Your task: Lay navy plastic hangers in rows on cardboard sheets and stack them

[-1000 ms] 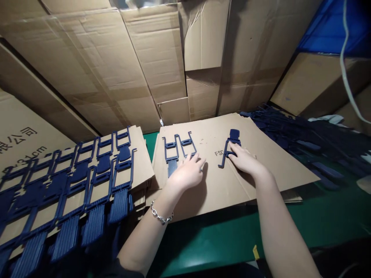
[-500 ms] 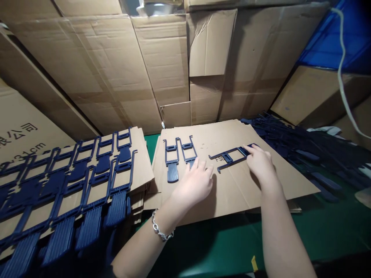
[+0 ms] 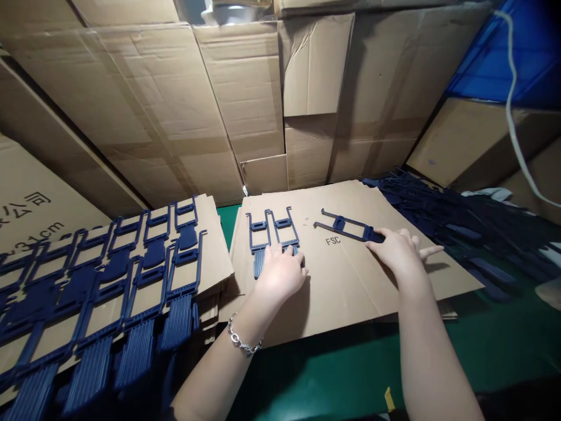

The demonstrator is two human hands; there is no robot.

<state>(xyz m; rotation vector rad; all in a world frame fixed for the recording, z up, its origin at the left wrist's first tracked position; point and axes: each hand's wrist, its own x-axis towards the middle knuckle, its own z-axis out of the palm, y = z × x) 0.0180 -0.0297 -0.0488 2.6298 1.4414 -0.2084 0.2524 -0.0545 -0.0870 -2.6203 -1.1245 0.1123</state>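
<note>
Between the thumb and fingers of my right hand [image 3: 397,251] is the tab end of a dark blue plastic frame [image 3: 346,225]. Its two hooked arms point left, and it lies at a slant over the cardboard sheet [image 3: 346,292]. My left hand [image 3: 283,275] lies palm down with fingers spread over the ribbed tabs of two similar frames, a left one [image 3: 259,234] and a right one [image 3: 284,225]. They stand side by side, hooks away from me. My left fingers cover most of the right frame's tab; whether they press on it is hidden.
Rows of the same frames [image 3: 182,275] overlap on a cardboard stack at the left. A loose heap of dark blue parts [image 3: 421,204] lies at the right. Cardboard boxes [image 3: 245,93] wall off the back. A white cable [image 3: 511,111] hangs at the right above the green table [image 3: 333,374].
The frame in my right hand has swung so its hooked end sits farther back, uncovering the FSC print. My left hand has shifted left over the tabs of the two frames.
</note>
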